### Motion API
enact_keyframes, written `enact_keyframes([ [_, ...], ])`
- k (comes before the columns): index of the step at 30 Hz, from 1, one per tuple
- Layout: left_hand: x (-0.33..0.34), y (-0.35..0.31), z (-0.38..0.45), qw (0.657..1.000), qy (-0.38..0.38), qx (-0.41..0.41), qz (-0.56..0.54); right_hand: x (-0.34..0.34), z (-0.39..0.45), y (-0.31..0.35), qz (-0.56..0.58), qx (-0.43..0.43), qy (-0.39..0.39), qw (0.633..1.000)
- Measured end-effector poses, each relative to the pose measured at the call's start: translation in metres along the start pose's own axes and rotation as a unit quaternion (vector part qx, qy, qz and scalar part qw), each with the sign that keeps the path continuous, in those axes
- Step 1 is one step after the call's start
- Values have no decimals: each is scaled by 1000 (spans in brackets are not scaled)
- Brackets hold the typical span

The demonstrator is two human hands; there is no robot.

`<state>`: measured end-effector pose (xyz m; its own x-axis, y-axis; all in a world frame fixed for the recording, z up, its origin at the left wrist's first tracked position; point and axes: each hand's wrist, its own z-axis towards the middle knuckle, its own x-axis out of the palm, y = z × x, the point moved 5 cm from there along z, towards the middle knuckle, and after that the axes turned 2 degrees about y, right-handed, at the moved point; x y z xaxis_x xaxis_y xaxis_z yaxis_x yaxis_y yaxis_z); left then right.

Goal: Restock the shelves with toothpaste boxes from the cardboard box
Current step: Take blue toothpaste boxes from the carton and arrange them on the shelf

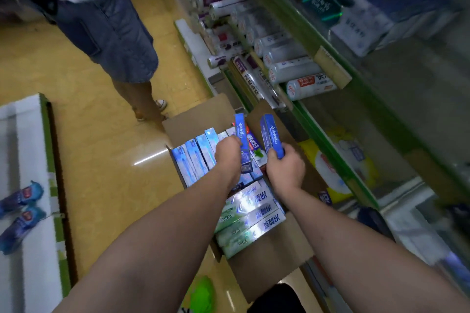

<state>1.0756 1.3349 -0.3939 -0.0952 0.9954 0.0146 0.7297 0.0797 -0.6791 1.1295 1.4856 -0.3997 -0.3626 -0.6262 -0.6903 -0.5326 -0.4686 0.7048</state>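
our left hand (228, 151) grips one dark blue toothpaste box (241, 134) upright, and our right hand (286, 165) clamps a pair of the same boxes (272, 134), both lifted just above the open cardboard box (201, 114) on the floor, probably so they go to the shelf (330, 119) on the right (lettering too blurred to read). the rolls (309, 87) above show "pe".

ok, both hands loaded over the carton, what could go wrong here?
1. The right hand grips two blue boxes by their lower ends only; one could slip out.
2. A bystander's feet stand beside the cardboard box; a sideways step could bump them.
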Motion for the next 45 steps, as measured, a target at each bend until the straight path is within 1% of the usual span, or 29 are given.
enact_keyframes([
  [2,-6,-2,-7,1000,4,6,-14,-12,-16,11,9,-6,-27,1000],
  [4,-10,-5,-18,999,33,29,-1,-25,-33,21,16,-7,-50,999],
  [9,-25,-23,-86,994,74,68,38,-59,-82,41,31,-13,-96,995],
  [12,-29,-30,-121,986,91,122,69,-85,-117,49,21,-7,-128,992],
  [15,-28,-29,-155,975,124,164,89,-108,-150,52,30,-7,-156,987],
  [19,-19,-23,-199,960,164,192,117,-149,-180,50,40,3,-203,978],
  [22,-2,-13,-226,952,193,197,133,-188,-202,40,45,16,-247,968],
  [26,37,9,-272,935,234,210,167,-244,-234,12,48,25,-290,955],
  [29,64,37,-318,924,272,214,166,-289,-262,-21,60,34,-324,944],
  [31,82,64,-353,917,290,209,179,-321,-290,-51,58,55,-344,936],
  [37,112,143,-442,898,334,197,209,-392,-373,-129,81,81,-397,911],
  [41,116,190,-500,888,334,217,228,-436,-428,-174,97,91,-412,901],
  [45,126,230,-543,881,348,213,238,-459,-468,-210,95,103,-417,898],
])
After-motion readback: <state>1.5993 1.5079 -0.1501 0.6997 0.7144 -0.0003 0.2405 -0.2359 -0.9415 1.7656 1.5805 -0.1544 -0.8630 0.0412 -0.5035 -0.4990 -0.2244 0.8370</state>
